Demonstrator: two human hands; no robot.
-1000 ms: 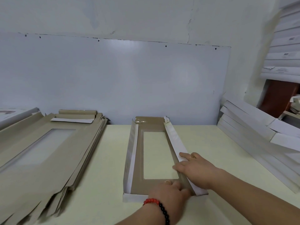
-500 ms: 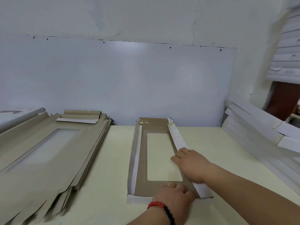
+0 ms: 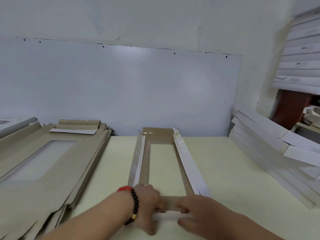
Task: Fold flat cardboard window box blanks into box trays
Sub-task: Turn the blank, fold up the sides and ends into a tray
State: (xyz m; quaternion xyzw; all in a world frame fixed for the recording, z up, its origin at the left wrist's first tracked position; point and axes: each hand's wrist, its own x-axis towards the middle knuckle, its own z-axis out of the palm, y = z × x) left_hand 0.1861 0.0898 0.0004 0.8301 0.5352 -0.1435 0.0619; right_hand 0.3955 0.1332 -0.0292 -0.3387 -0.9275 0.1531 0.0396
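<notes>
The right hand (image 3: pixel 199 211) has left the long right flap (image 3: pixel 188 163) and joined the left hand (image 3: pixel 149 203) at the near end of the blank (image 3: pixel 166 168) lying mid-worktop (image 3: pixel 225 170), both sets of fingers curled over the white end flap (image 3: pixel 170 214), apparently folding it up next.

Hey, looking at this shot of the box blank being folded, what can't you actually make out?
- Head view: the near end flap, mostly covered by both hands.
- Left hand and right hand: motion-blurred, so the grip is unclear.
- Flat blank stack: cut off by the left edge.
- White folded boxes: cut off at right.
</notes>
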